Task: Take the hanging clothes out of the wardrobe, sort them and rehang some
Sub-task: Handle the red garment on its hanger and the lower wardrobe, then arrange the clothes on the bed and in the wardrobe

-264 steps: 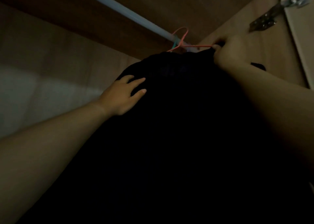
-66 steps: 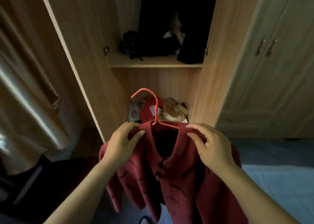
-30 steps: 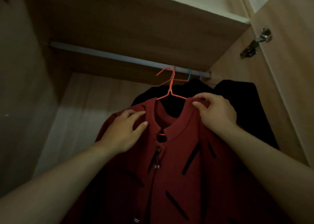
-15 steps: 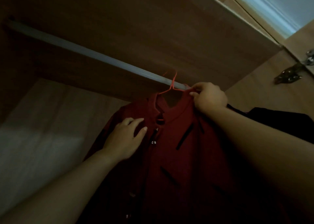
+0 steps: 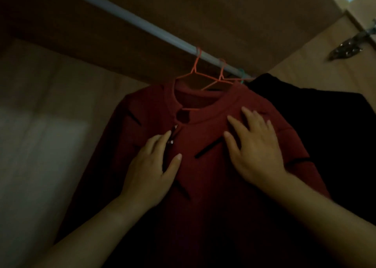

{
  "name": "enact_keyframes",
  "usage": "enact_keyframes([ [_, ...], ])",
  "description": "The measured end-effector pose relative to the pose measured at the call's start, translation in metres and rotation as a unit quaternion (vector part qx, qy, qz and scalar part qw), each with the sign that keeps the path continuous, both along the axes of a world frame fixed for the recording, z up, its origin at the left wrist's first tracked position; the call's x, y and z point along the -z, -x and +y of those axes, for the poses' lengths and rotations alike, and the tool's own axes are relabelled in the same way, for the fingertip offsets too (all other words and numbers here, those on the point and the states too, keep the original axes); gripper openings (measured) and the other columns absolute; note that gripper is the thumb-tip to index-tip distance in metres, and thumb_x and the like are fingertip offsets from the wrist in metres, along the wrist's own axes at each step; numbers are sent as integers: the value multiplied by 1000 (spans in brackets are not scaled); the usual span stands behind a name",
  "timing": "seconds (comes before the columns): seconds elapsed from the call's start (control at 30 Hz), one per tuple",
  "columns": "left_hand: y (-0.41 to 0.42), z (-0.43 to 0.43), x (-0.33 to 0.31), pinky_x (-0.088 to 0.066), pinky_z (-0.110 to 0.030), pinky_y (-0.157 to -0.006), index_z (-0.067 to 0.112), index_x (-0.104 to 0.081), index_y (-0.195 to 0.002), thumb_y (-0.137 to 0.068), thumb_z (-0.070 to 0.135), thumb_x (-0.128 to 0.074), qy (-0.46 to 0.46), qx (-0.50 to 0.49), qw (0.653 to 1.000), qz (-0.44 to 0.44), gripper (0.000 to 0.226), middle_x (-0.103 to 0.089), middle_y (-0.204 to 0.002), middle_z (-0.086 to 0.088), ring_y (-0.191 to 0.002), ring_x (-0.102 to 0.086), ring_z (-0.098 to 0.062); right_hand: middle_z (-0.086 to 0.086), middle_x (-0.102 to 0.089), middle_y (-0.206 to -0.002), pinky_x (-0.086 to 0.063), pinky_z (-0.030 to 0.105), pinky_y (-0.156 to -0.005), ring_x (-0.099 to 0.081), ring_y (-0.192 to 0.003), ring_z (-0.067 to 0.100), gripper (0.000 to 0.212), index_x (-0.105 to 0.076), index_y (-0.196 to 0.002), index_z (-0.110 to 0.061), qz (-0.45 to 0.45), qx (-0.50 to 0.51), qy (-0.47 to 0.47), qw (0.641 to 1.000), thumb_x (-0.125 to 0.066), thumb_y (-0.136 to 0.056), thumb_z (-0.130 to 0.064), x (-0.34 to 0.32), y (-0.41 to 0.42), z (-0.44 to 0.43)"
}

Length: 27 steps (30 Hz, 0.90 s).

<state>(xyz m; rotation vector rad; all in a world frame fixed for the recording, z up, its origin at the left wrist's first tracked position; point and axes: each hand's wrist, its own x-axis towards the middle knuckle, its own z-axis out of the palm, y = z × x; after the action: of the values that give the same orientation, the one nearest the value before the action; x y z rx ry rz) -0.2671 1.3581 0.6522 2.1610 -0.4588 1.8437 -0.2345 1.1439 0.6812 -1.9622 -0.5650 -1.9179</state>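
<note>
Wardrobe (image 5: 223,13) seen from below in dim light. The pale rail (image 5: 142,24) runs from upper left down toward the right under the top board. The red garment (image 5: 213,196) hangs on the rail by an orange hanger (image 5: 195,70); the hook is over the rail and the wire shoulders show inside the open round collar. The garment faces you and has short dark slashes across chest and shoulders. A small metal zip pull (image 5: 172,137) sits below the collar notch. Your left hand (image 5: 150,172) lies flat on the garment's chest, left of centre. Its grip is slack, with fingers straight, thumb spread, and the forefinger tip just beside the zip pull. Your right hand (image 5: 258,151) lies flat on the right chest just under the collar band. Its grip is also apart, with fingers spread and nothing pinched. Neither hand touches the hanger. Just right of the first hook, a second orange hanger (image 5: 221,72) sits on the rail. Beyond it is a teal hanger (image 5: 242,75), mostly hidden. A black garment (image 5: 325,135) hangs to the right, touching the red one's shoulder; I cannot tell which hanger carries it. The light wood back panel (image 5: 40,145) is on the left. A metal hinge (image 5: 350,48) is fixed to the side wall at far right.
</note>
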Motion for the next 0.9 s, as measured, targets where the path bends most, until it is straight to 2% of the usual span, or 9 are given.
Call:
enact_keyframes([
  [0.1,9,-17,40,-29,-32,-110,29,-23,-146,-79,66,-18,-19,-26,999,22,77,-22,-152,8,-137,-27,-9,9,-35,-149,-15,43,-110,-28,-138,29,58,-51,-132,-22,22,16,58,998,-26,-88,-50,70,-5,-12],
  [0.3,31,-67,130,-18,-38,-110,29,-22,-146,-83,64,-17,-62,-89,989,95,73,-17,-155,3,-141,-21,-15,-6,-16,-156,-17,28,-110,-10,-143,12,66,-34,-142,-31,131,-41,104,985,-16,-86,-61,167,24,-69],
  [0.4,48,-91,174,-19,-42,-113,30,-22,-146,-82,64,-16,-75,-91,981,154,73,-16,-156,4,-141,-19,-15,-9,-17,-155,-23,26,-108,-16,-141,9,69,-30,-143,-33,199,-61,105,972,-14,-83,-64,211,49,-95],
  [0.5,71,-116,217,-24,-48,-113,30,-29,-143,-83,64,-17,-90,-88,968,217,70,-23,-154,2,-140,-23,-17,-7,-23,-153,-26,27,-108,-23,-139,11,68,-31,-142,-31,265,-62,94,958,-18,-85,-65,257,78,-123],
  [0.6,106,-156,258,-24,-48,-112,31,-33,-141,-83,65,-13,-105,-74,949,287,70,-32,-149,4,-137,-29,-15,-4,-28,-151,-27,26,-107,-25,-138,13,58,-32,-143,-28,331,-48,85,939,-30,-93,-57,307,120,-163],
  [0.73,163,-223,325,-22,-43,-111,33,-35,-140,-82,66,-9,-125,-29,918,376,71,-39,-145,8,-133,-35,-13,3,-43,-142,-37,34,-103,-40,-130,22,62,-41,-138,-22,403,-15,66,913,-25,-89,-57,381,198,-227],
  [0.83,211,-293,385,-28,-44,-109,32,-41,-137,-83,65,-12,-146,34,888,434,70,-45,-140,8,-129,-41,-15,8,-52,-133,-45,41,-99,-49,-122,28,57,-50,-132,-17,454,30,33,890,-30,-91,-51,445,276,-292],
  [0.9,246,-349,429,-36,-48,-104,29,-47,-133,-84,64,-17,-167,84,867,462,67,-50,-135,5,-125,-46,-19,6,-53,-133,-43,42,-102,-49,-123,26,55,-49,-132,-20,498,81,10,863,-29,-92,-52,491,337,-339],
])
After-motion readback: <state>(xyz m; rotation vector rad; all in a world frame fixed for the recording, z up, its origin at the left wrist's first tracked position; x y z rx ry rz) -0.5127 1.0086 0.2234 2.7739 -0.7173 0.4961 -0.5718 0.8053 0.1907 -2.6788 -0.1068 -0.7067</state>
